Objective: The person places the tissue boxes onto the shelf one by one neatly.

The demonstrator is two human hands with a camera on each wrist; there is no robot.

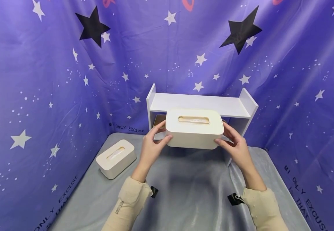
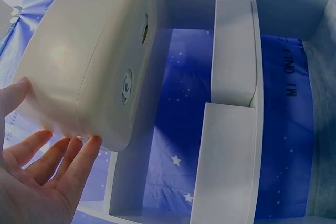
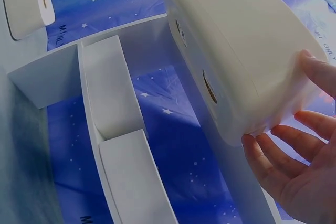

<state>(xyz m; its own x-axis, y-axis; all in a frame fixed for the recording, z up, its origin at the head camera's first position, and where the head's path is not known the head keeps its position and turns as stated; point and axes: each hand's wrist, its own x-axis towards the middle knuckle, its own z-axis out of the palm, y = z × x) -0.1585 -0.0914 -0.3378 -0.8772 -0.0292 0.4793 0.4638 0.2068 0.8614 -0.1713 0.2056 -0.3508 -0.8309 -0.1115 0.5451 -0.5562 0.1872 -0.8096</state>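
A cream tissue box [image 1: 194, 140] is held up in front of a white shelf unit [image 1: 198, 102], its slotted top facing up and toward me. My left hand [image 1: 152, 145] grips its left end, and my right hand [image 1: 238, 148] grips its right end, thumbs on the front face. From the left wrist, the tissue box [image 2: 68, 40] shows an underside with two round openings; my left hand's fingers support its lower edge. The right wrist view has the tissue box [image 3: 236, 35] between thumb and fingertips of my right hand [image 3: 299, 166].
A second, similar tissue box [image 1: 116, 158] stands on the grey cloth-covered surface [image 1: 184, 205] at the left. Two white boxes [image 2: 233, 51] sit end to end on the unit's inner board. Purple star-printed curtains [image 1: 167, 57] enclose the back and sides.
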